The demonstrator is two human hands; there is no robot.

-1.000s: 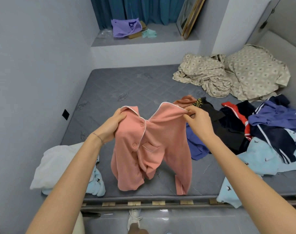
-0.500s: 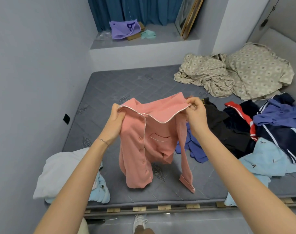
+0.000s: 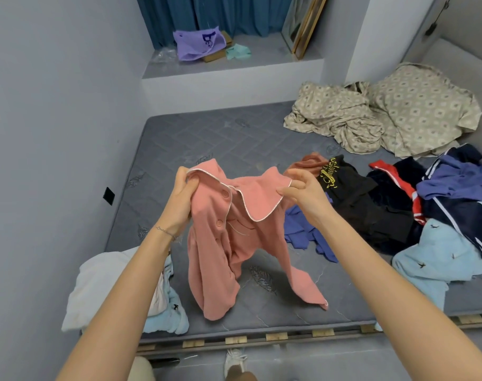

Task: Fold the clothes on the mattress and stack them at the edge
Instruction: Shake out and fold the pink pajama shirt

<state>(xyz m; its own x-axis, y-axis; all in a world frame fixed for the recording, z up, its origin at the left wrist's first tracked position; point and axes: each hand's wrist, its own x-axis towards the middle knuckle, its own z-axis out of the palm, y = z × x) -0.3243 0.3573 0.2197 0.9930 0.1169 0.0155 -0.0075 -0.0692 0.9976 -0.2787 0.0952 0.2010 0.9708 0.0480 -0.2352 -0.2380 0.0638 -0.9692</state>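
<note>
I have the pink shirt (image 3: 228, 243) up in the air between my hands, buttoned front toward me. My left hand (image 3: 183, 199) is curled tight round the cloth at one end of the collar. My right hand (image 3: 303, 193) pinches the piped collar edge at the other end between thumb and fingers. The hands are apart, with the collar sagging between them. The body hangs below my left hand and one sleeve trails down under my right, low over the mattress (image 3: 206, 138); I cannot tell if the hem touches it.

I take this as the shake-out step: the shirt is picked and held by its top, but not yet spread or folded. Next it needs laying flat on the bare patch just beyond and below my hands, sleeves turned in. Then it goes onto the small stack (image 3: 110, 284) below my left forearm. The heap of loose clothes (image 3: 399, 204) waits past my right hand.
</note>
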